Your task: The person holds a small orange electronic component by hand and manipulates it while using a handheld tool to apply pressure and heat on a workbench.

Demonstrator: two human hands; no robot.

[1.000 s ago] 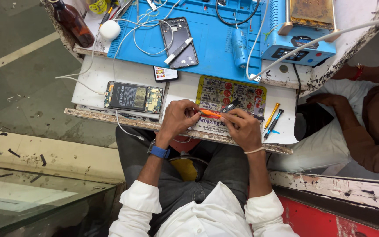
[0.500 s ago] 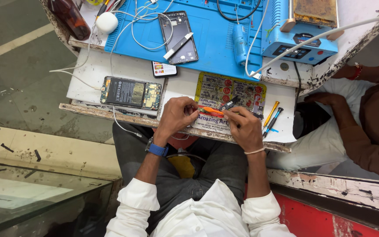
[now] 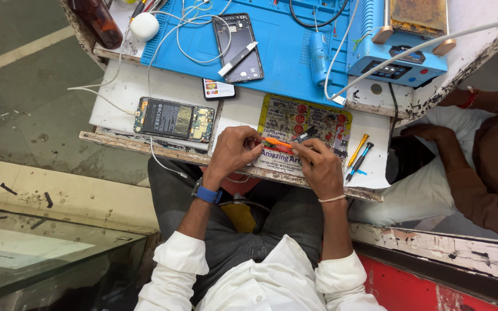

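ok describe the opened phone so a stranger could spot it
Start at the blue work mat, then drop to the white board at its near-left corner. The opened phone lies there, insides showing, unlike the dark phone on the mat.

Bright, even daylight, soft shadows, sharp focus throughout.
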